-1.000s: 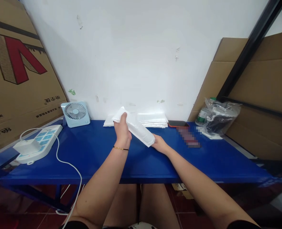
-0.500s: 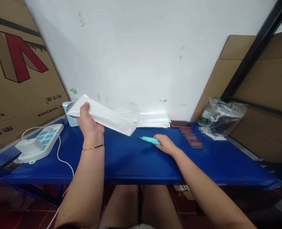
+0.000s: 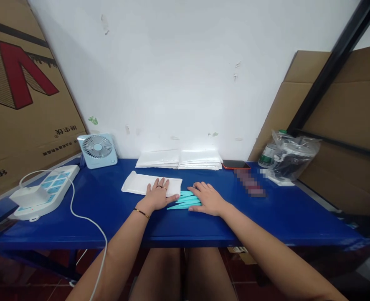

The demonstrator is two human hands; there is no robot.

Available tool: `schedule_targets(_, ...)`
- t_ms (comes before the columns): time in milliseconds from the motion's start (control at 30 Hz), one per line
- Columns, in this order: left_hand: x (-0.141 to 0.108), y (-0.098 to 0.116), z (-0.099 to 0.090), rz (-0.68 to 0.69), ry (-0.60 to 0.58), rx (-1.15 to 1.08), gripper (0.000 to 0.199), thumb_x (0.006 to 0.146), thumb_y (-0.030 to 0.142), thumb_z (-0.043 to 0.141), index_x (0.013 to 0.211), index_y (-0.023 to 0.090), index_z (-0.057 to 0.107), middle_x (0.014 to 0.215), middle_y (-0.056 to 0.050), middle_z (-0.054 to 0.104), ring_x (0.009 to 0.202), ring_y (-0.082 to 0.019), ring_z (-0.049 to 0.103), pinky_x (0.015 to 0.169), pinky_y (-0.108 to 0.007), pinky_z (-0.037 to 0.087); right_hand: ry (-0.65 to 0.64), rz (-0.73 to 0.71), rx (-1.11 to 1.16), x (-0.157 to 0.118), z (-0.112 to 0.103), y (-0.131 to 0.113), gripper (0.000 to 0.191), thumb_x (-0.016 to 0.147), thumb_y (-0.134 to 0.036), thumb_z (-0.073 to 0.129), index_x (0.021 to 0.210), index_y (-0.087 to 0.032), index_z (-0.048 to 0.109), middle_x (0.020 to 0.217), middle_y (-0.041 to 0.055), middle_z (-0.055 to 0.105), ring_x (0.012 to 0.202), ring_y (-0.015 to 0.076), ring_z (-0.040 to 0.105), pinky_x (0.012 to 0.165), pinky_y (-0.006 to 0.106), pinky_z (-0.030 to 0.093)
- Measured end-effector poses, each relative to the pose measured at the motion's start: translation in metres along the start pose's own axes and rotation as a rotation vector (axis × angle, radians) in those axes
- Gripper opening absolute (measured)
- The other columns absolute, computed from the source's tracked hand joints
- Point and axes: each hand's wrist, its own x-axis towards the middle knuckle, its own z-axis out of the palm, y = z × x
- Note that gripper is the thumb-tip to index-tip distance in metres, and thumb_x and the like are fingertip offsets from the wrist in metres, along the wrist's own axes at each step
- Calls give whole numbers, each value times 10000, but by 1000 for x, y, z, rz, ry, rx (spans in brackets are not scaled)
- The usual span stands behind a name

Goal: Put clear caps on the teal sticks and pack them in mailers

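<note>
My left hand (image 3: 158,195) lies flat, fingers outstretched, on a white plastic-wrapped packet (image 3: 138,184) on the blue table. Its thumb reaches toward a loose bunch of thin, pointed teal strips (image 3: 185,201), whose exact kind I cannot make out. Over the right end of that bunch rests my right hand (image 3: 208,198), its fingers and thumb apart and partly covering the strips. Behind both hands, two stacks of similar white packets, a left stack (image 3: 158,159) and a right stack (image 3: 200,159), lie against the wall.
A light blue fan (image 3: 99,149) stands at the back left, near a white power strip (image 3: 51,190) with a plug and trailing cable (image 3: 78,214). At the back right are a phone (image 3: 236,164), a bottle (image 3: 267,155) and a bagged dark item (image 3: 287,161). Cardboard (image 3: 22,125) flanks the table (image 3: 275,221).
My left hand has come down from the air, laying the white packet on the table and flattening on it. My right hand has loosened, and the teal strips are more spread out.
</note>
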Motion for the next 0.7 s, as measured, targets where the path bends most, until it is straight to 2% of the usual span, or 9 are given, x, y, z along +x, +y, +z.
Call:
schedule_targets(100,-3,-4,-1,-34,-58,1,881,796,741,144,1465,168,148,1529,-97,41,1399,-330,-15,1076,-582,58,37,41,64,1,-10,10,628,860,-613,370,1374,-254,391,1318,102,472,1154,287,416,933,437,346)
schedule_targets(167,-7,-10,-4,-54,-67,20,893,791,743,163,1467,160,133,1528,-94,22,1399,-328,-18,1077,-581,63,97,107,127,3,-20,26,476,912,-508,343,1278,-255,514,1253,88,534,1142,263,442,930,414,359)
schedule_targets(233,-11,-18,-7,-88,-57,38,896,787,740,198,1466,160,133,1527,-100,22,1398,-336,-7,1069,-593,82,105,157,209,5,-30,46,364,913,-412,383,1089,-232,647,1101,83,615,1030,232,522,875,366,402)
schedule_targets(300,-13,-25,-11,-139,-37,51,884,785,731,243,1458,161,183,1525,-120,71,1392,-363,34,1045,-626,112,42,188,297,7,-38,64,276,862,-356,476,956,-208,689,969,71,649,887,203,574,791,320,436)
schedule_targets(400,-9,-23,-21,-180,85,45,816,787,684,332,1379,124,378,1466,-182,284,1353,-395,189,1028,-622,170,-104,219,410,11,-42,81,241,756,-353,606,909,-188,693,850,46,652,748,172,577,668,270,441)
schedule_targets(433,-5,-17,-25,-136,134,8,765,796,653,354,1334,117,440,1421,-187,367,1325,-377,270,1039,-576,209,-158,219,442,13,-41,82,258,730,-365,633,904,-185,693,820,38,648,718,163,568,634,256,431)
schedule_targets(500,6,0,-31,63,172,-139,649,811,588,392,1261,137,514,1319,-152,499,1209,-291,451,1015,-414,335,-243,205,498,18,-37,82,284,700,-391,660,889,-181,693,774,23,634,672,144,543,583,235,406)
schedule_targets(600,26,31,-34,332,44,-330,527,777,550,482,1145,190,593,1101,-82,631,942,-202,600,806,-270,464,-275,177,571,23,-27,79,271,702,-400,656,839,-168,681,693,-3,587,607,114,487,535,216,361)
schedule_targets(700,45,52,-29,399,-80,-332,379,748,492,545,964,201,657,861,-30,673,738,-158,608,622,-223,450,-212,183,675,24,-16,79,275,697,-404,664,813,-154,662,626,-26,533,560,95,435,506,208,324)
